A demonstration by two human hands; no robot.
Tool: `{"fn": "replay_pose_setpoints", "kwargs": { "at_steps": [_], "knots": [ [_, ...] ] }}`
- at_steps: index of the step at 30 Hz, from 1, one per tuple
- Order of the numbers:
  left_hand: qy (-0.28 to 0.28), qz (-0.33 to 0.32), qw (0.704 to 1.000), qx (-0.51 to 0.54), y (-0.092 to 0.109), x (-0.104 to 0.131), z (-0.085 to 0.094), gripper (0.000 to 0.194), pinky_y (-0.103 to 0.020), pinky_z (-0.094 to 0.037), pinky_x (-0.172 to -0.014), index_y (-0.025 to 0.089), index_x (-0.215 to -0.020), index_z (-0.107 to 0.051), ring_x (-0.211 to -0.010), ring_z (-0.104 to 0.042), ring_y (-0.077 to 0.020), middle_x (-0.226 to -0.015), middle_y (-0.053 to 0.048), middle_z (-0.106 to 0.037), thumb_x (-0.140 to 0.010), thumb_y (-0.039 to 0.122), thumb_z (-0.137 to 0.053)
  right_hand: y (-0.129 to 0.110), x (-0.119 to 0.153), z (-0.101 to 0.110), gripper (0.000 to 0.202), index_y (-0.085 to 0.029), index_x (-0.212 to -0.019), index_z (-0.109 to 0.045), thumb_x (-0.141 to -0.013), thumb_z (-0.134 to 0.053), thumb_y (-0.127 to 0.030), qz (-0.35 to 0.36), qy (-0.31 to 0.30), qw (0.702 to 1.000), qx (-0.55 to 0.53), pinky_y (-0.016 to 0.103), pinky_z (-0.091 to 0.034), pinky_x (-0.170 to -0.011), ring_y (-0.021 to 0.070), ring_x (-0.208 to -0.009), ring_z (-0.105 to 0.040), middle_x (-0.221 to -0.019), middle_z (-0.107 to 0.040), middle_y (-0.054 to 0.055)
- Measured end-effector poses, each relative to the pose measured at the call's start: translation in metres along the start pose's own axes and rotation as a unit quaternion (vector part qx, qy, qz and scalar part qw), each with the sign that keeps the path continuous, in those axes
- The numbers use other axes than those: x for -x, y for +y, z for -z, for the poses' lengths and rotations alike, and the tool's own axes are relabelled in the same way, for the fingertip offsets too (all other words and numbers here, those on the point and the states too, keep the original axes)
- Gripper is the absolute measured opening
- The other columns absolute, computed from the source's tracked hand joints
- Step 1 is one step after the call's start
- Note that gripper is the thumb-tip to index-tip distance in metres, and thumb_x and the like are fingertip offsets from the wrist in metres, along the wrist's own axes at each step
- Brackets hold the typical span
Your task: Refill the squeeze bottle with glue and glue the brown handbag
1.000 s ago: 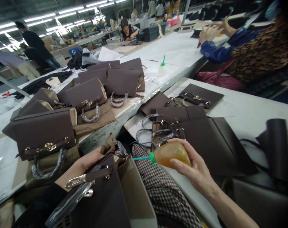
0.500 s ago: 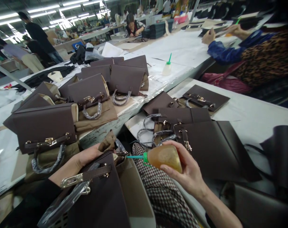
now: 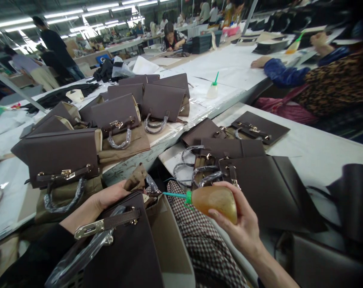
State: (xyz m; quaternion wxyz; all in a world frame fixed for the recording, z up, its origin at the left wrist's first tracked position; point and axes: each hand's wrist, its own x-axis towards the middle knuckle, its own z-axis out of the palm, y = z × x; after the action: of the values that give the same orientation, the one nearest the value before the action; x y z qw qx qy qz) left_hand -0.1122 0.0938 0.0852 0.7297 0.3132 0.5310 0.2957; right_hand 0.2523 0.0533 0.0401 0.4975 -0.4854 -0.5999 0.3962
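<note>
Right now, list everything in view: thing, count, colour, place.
handbag in work: one, dark brown, on the lap, handle wrapped in plastic
finished handbags: about seven, dark brown, left table
flat bag panels: several, dark brown, right table
glue bottle: one, amber with green nozzle, aimed at the bag's top edge
second bottle: one, clear with green nozzle, far table
co-worker's sleeve: blue, upper right
other people: several, background
left hand: grips the handbag's top
right hand: holds the glue bottle
</note>
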Motion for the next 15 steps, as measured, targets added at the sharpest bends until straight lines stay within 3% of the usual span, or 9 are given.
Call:
{"fn": "replay_pose_setpoints", "kwargs": {
  "at_steps": [6, 11, 15],
  "knots": [
    [-0.023, 0.014, 0.998, -0.055, 0.000, 0.001, -0.002, 0.023, -0.033, -0.062, -0.074, 0.014, -0.103, -0.072, -0.078, -0.072, -0.0166, -0.096, -0.003, -0.075, -0.100, 0.037, -0.068, -0.008, 0.002, 0.001, 0.051, -0.030, -0.131, -0.058, -0.087, -0.081, -0.042, 0.016, -0.017, 1.000, 0.014, 0.036, -0.062, -0.077, 0.0271, -0.092, -0.070, -0.117, -0.068, 0.007],
    [-0.034, 0.009, 0.995, -0.091, 0.002, 0.004, -0.010, 0.019, -0.034, -0.062, -0.077, 0.013, -0.101, -0.072, -0.080, -0.073, -0.0169, -0.096, -0.003, -0.076, -0.097, 0.032, -0.072, -0.010, 0.001, -0.006, 0.054, -0.028, -0.132, -0.055, -0.087, -0.081, -0.042, 0.096, -0.009, 0.989, 0.109, 0.040, -0.061, -0.086, 0.0285, -0.099, -0.071, -0.119, -0.068, 0.009],
    [-0.042, 0.008, 0.991, -0.124, 0.011, 0.005, -0.015, 0.020, -0.033, -0.060, -0.077, 0.013, -0.098, -0.078, -0.080, -0.075, -0.0219, -0.091, -0.006, -0.082, -0.082, 0.023, -0.085, -0.023, -0.005, -0.006, 0.054, -0.025, -0.133, -0.053, -0.089, -0.078, -0.042, 0.146, -0.025, 0.975, 0.167, 0.040, -0.061, -0.086, 0.0291, -0.099, -0.071, -0.118, -0.068, 0.012]
  ]
}}
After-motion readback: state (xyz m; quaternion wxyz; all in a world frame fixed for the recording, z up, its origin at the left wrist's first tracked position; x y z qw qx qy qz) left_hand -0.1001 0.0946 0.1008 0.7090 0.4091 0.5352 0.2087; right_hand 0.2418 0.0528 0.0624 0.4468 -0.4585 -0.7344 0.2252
